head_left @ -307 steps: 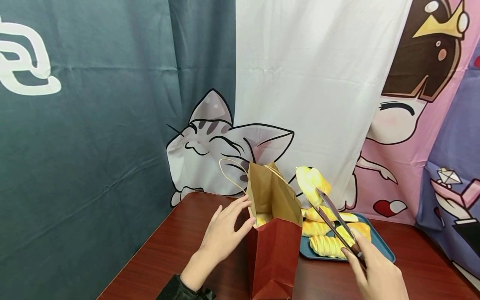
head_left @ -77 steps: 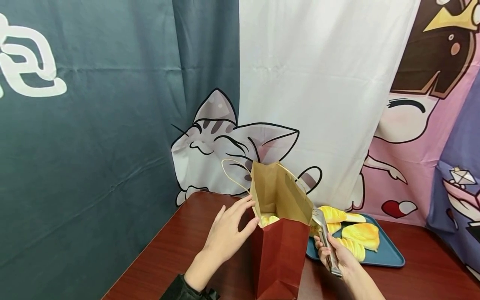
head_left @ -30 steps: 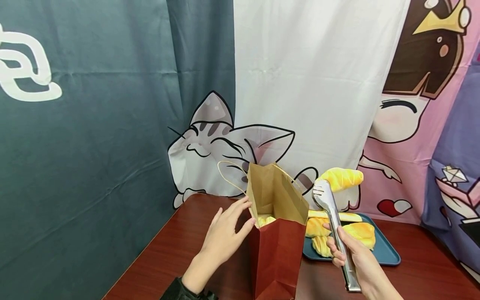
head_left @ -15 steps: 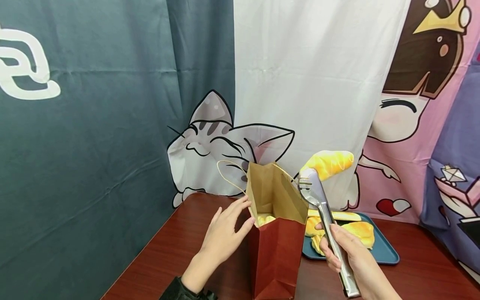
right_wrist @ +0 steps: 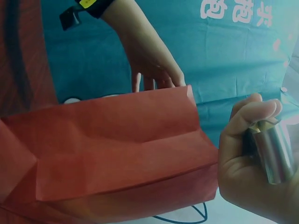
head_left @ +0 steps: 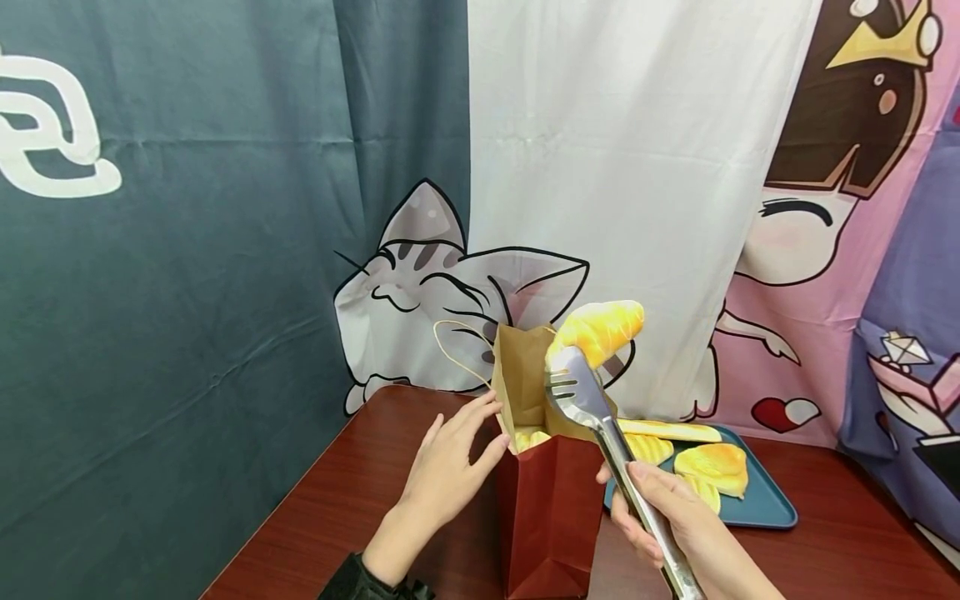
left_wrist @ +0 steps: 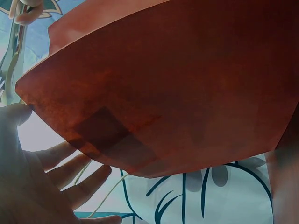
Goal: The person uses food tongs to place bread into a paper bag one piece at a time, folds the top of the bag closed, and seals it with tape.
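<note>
My right hand (head_left: 667,521) grips metal serving tongs (head_left: 621,457), their slotted ends holding a yellow, glazed bread roll (head_left: 603,327). The roll is above the right side of the red paper bag (head_left: 551,512), whose brown-lined mouth is spread wide. Inside the bag, pale yellow bread (head_left: 531,438) shows low in the opening. My left hand (head_left: 446,471) touches the bag's left rim with fingers spread and fairly straight; in the left wrist view its thumb and fingertips meet the bag's edge. The right wrist view shows the bag's side and the tongs' handle end (right_wrist: 275,154) in the right hand.
A blue tray (head_left: 776,508) with several breads stands right of the bag, among them a long stick (head_left: 671,430) and a flat bun (head_left: 716,467). A string handle (head_left: 453,354) loops out left. Behind the dark red table (head_left: 330,517) hangs a printed curtain (head_left: 600,167).
The tongs picked a roll up from the tray, raised it, and carried it left to the bag. Ten seconds ago they held a different bread. The left hand stays at the rim.
</note>
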A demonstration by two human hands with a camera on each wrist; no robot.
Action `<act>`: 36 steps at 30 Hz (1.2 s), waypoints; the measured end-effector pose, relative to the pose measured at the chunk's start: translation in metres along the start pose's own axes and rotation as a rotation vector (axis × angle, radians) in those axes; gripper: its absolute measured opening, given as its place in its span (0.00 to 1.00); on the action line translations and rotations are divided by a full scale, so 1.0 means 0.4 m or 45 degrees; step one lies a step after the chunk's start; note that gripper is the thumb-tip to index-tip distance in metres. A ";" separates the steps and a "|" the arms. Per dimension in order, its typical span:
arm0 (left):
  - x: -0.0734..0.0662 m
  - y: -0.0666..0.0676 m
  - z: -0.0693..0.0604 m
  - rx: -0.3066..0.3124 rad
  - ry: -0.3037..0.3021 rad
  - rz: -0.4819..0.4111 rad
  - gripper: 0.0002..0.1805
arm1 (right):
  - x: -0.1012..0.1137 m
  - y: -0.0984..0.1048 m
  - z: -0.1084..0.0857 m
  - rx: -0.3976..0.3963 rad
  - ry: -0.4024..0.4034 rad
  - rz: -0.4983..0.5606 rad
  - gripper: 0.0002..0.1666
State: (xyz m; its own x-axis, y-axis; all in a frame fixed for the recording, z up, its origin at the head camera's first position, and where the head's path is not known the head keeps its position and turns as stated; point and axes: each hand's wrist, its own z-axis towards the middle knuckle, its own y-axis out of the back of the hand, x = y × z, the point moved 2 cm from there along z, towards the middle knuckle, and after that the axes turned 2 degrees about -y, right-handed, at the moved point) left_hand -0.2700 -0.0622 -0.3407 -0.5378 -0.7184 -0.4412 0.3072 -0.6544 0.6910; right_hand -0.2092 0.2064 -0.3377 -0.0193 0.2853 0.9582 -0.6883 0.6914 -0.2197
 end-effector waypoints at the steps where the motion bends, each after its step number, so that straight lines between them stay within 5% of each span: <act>1: 0.000 0.000 0.000 -0.001 0.000 0.001 0.27 | -0.003 -0.003 0.003 0.025 -0.005 0.015 0.24; 7: -0.001 0.000 -0.002 0.002 0.002 -0.001 0.27 | -0.022 -0.019 0.014 0.162 -0.036 0.138 0.26; 17: -0.005 0.001 0.003 -0.004 0.001 0.018 0.25 | -0.045 -0.022 0.018 0.220 -0.259 0.283 0.24; 25: -0.001 -0.001 0.002 0.006 0.003 0.021 0.25 | -0.061 -0.025 0.026 0.361 -0.144 0.330 0.31; 36: 0.008 0.000 -0.001 0.004 -0.041 0.059 0.33 | -0.059 -0.057 0.022 0.490 -0.203 0.415 0.32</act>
State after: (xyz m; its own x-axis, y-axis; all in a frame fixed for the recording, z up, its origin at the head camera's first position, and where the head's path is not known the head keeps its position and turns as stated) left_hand -0.2713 -0.0646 -0.3423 -0.5482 -0.7400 -0.3898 0.3302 -0.6197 0.7120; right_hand -0.1994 0.1782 -0.3538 -0.3665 0.3194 0.8739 -0.8439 0.2814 -0.4567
